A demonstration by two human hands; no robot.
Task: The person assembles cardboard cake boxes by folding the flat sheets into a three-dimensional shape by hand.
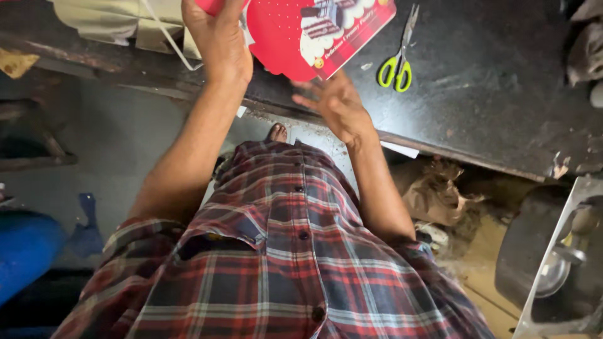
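My left hand (218, 37) grips the near left edge of a flat red cardboard box (295, 34) printed with a pastry picture, lying on the dark worktop (490, 94). The box's top part runs out of the frame. Under the box's near corner my right hand (337, 103) is spread, fingers apart, fingertips touching its underside at the worktop's edge. Both bare forearms reach out from a red plaid shirt.
Green-handled scissors (398, 59) lie on the worktop right of the box. Cream fabric (119, 22) sits at the top left. Below the worktop are crumpled brown paper (433, 191), a metal bowl (556, 273), a blue object (25, 248) and my bare foot (276, 132).
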